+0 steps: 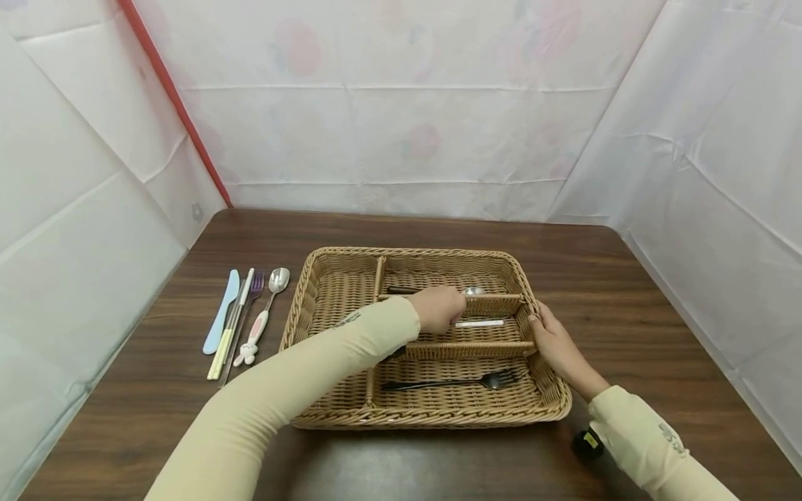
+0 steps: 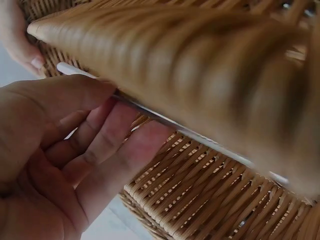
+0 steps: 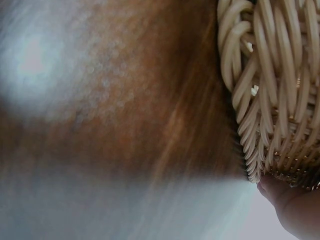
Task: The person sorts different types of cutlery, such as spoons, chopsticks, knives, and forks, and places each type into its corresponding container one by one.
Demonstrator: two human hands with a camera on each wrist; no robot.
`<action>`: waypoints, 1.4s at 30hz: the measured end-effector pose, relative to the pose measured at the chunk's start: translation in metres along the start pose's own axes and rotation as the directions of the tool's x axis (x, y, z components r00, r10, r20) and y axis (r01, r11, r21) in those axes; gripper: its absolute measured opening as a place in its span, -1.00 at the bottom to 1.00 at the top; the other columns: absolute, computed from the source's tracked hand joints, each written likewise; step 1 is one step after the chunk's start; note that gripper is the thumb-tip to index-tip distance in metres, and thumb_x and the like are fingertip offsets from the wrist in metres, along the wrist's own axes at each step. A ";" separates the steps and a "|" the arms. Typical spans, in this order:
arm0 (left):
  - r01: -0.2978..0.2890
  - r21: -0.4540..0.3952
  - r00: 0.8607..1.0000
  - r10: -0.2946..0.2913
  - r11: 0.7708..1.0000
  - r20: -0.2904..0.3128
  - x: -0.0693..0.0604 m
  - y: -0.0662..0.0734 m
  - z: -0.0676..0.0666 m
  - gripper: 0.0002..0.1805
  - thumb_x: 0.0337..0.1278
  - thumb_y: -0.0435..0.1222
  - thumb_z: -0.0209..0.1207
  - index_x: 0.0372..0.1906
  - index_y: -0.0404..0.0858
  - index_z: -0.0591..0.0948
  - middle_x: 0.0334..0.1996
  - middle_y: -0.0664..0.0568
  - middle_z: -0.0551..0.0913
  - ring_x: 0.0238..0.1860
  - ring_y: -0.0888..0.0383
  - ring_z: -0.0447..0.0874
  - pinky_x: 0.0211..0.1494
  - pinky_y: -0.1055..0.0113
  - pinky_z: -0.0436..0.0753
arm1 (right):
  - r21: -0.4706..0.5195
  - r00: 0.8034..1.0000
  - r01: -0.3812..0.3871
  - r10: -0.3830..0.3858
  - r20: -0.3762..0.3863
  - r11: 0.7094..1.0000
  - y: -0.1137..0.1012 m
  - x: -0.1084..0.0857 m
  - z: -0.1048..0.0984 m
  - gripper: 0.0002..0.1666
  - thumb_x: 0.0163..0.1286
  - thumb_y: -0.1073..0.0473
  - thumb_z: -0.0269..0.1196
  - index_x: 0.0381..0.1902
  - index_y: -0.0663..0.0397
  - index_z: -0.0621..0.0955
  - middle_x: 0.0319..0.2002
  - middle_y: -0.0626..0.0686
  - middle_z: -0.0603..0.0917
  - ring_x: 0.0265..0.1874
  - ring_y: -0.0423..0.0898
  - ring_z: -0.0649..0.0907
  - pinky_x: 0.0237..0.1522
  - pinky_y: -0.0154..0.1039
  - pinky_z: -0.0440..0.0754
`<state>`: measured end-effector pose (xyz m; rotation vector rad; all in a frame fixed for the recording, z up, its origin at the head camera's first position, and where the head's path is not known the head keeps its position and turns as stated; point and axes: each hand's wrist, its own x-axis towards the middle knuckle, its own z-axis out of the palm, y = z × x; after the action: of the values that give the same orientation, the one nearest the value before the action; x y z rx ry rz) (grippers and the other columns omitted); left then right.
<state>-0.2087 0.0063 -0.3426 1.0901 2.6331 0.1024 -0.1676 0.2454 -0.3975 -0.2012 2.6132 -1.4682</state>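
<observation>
My left hand (image 1: 438, 308) is inside the middle compartment of a divided wicker basket (image 1: 438, 418). Its thumb and fingertips pinch a slim utensil (image 2: 170, 123) with a white end and a metal shaft; its kind cannot be told. The utensil lies low, along a woven divider (image 2: 165, 65). On the basket's right rim, my right hand (image 1: 560, 348) grips the weave with the thumb over the edge. A spoon (image 1: 473, 291) with a dark handle lies in the back compartment, partly hidden by the left hand. In the front compartment lies a black fork (image 1: 495, 379).
Left of the basket, a light-blue knife (image 1: 222, 313), chopsticks (image 1: 232, 327) with pale yellow ends, a purple-headed fork (image 1: 257, 283) and a rabbit-handled spoon (image 1: 257, 327) lie side by side on the brown wooden table (image 1: 626, 299). White sheets hang around the table.
</observation>
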 end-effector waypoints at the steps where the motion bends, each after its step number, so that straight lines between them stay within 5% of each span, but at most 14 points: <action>1: -0.002 0.009 1.000 0.002 1.000 0.006 0.000 0.001 0.001 -0.49 0.23 -0.52 0.08 -0.66 -0.09 0.10 -0.72 0.13 -0.03 -0.62 0.24 -0.08 -0.48 0.39 0.15 | -0.002 1.000 0.001 -0.001 -0.001 1.000 0.000 0.000 0.000 -0.39 0.58 0.16 -0.27 0.46 0.32 -0.06 0.35 0.48 0.12 0.34 0.35 0.13 0.29 0.25 0.07; 7: 0.004 0.027 1.000 -0.004 1.000 0.018 0.001 0.003 0.006 -0.51 0.27 -0.47 0.09 -0.67 -0.10 0.14 -0.71 0.12 0.01 -0.62 0.23 -0.06 -0.46 0.37 0.16 | 0.003 1.000 0.011 -0.011 -0.008 1.000 -0.002 0.000 -0.001 -0.40 0.58 0.18 -0.27 0.46 0.31 -0.05 0.35 0.47 0.12 0.34 0.35 0.14 0.29 0.24 0.08; 12: 0.011 0.061 0.999 -0.013 0.998 0.030 -0.001 0.002 0.013 -0.60 0.27 -0.43 0.11 -0.67 -0.11 0.34 -0.75 0.14 0.25 -0.60 0.23 0.10 -0.36 0.37 0.23 | 0.006 1.000 -0.005 0.005 0.005 1.000 -0.002 -0.002 0.001 -0.38 0.58 0.13 -0.28 0.47 0.29 -0.08 0.34 0.48 0.14 0.33 0.35 0.16 0.28 0.26 0.09; 23: 0.072 -0.023 0.997 -0.071 0.997 0.036 -0.007 -0.005 0.025 -0.82 0.27 -0.43 0.11 -0.44 -0.19 0.62 -0.62 0.12 0.51 -0.62 0.29 0.21 -0.43 0.42 0.27 | 0.005 1.000 0.004 -0.004 0.029 1.000 -0.004 0.000 0.006 -0.37 0.58 0.12 -0.27 0.47 0.30 -0.07 0.34 0.48 0.14 0.34 0.35 0.14 0.28 0.26 0.08; 29: 0.023 -0.091 0.999 -0.026 0.996 -0.028 -0.011 -0.001 0.005 -0.49 0.14 -0.57 0.10 -0.68 -0.11 0.11 -0.69 0.14 -0.06 -0.65 0.26 -0.14 -0.48 0.42 0.14 | -0.026 1.000 0.003 -0.003 0.014 1.000 -0.005 -0.003 -0.003 -0.36 0.59 0.12 -0.29 0.46 0.34 -0.09 0.33 0.51 0.13 0.33 0.38 0.13 0.28 0.28 0.06; 33: 0.035 -0.161 0.994 -0.051 0.986 -0.099 -0.029 -0.007 -0.016 -0.64 0.02 -0.58 0.16 -0.71 -0.20 0.35 -0.70 0.12 0.28 -0.64 0.30 0.15 -0.45 0.47 0.27 | -0.024 1.000 0.009 -0.008 0.021 1.000 -0.005 -0.005 -0.006 -0.35 0.59 0.08 -0.29 0.46 0.33 -0.11 0.34 0.51 0.11 0.33 0.39 0.11 0.26 0.31 0.09; 38: 0.008 -0.205 0.976 -0.053 0.979 -0.213 -0.047 -0.027 -0.039 -0.68 -0.03 -0.56 0.20 -0.70 -0.21 0.40 -0.72 0.15 0.32 -0.66 0.32 0.17 -0.52 0.50 0.26 | -0.046 1.000 -0.006 0.007 0.013 0.999 -0.002 -0.012 -0.018 -0.33 0.59 0.06 -0.31 0.46 0.33 -0.14 0.37 0.52 0.02 0.34 0.43 0.04 0.24 0.35 0.06; 40: 0.001 -0.222 0.968 -0.056 0.975 -0.245 -0.053 -0.038 -0.045 -0.60 -0.07 -0.58 0.16 -0.71 -0.20 0.24 -0.74 0.16 0.13 -0.69 0.30 0.03 -0.58 0.48 0.14 | -0.053 1.000 -0.009 0.009 0.009 0.999 0.000 -0.016 -0.023 -0.33 0.59 0.07 -0.32 0.46 0.35 -0.16 0.36 0.53 0.02 0.33 0.44 0.04 0.23 0.36 0.06; 42: 0.013 -0.243 0.959 -0.081 0.970 -0.273 -0.063 -0.053 -0.050 -0.72 -0.12 -0.60 0.12 -0.69 -0.25 0.37 -0.74 0.14 0.24 -0.69 0.30 0.10 -0.58 0.48 0.20 | -0.047 1.000 -0.016 0.016 0.009 0.999 0.001 -0.017 -0.024 -0.32 0.59 0.06 -0.32 0.46 0.35 -0.17 0.35 0.55 0.03 0.32 0.45 0.06 0.21 0.37 0.07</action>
<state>-0.2165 -0.0735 -0.2894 0.9911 2.7951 0.5908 -0.1553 0.2695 -0.3846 -0.1909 2.6377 -1.3979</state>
